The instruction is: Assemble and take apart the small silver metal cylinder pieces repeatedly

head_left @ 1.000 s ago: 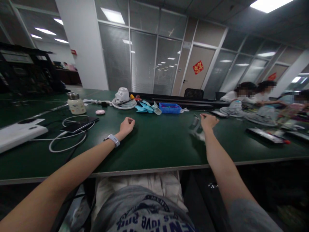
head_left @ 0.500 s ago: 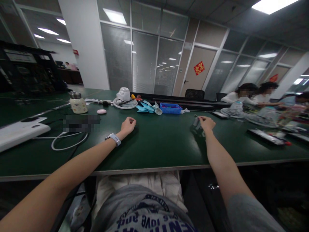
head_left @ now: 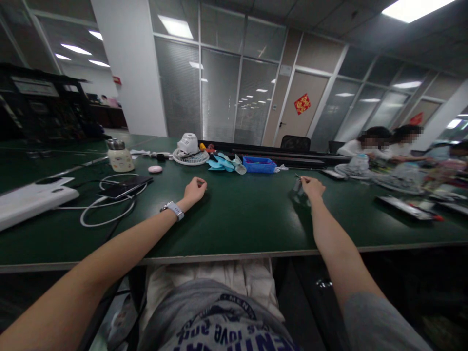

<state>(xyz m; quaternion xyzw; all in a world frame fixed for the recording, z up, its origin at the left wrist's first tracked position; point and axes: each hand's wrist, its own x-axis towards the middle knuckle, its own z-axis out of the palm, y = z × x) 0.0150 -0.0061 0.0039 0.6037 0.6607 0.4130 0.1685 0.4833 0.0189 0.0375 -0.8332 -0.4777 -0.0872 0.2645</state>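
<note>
My left hand [head_left: 195,192] rests on the green table [head_left: 241,224], its fingers curled closed. Nothing shows in it, and a watch [head_left: 173,210] is strapped to that wrist. On the right, my right hand [head_left: 313,188] is closed in a pinch just above the tabletop. A thin, short piece [head_left: 298,176] sticks out at its fingertips, too small to name. Right beside those fingertips is a small grey cylinder-like thing [head_left: 296,186]; whether it is joined to the thin piece I cannot tell.
Behind the hands are a white fan body on its grille [head_left: 189,155], light-blue fan blades [head_left: 221,163] and a blue bin [head_left: 259,165]. At left stand a bottle [head_left: 120,160], a pink oval case [head_left: 155,169], a phone and cables [head_left: 126,186]. People [head_left: 380,144] sit at right.
My right hand has shifted slightly, and its fingertips now pinch the thin piece beside the grey thing. My left hand stays still. The whole view has drifted slightly.
</note>
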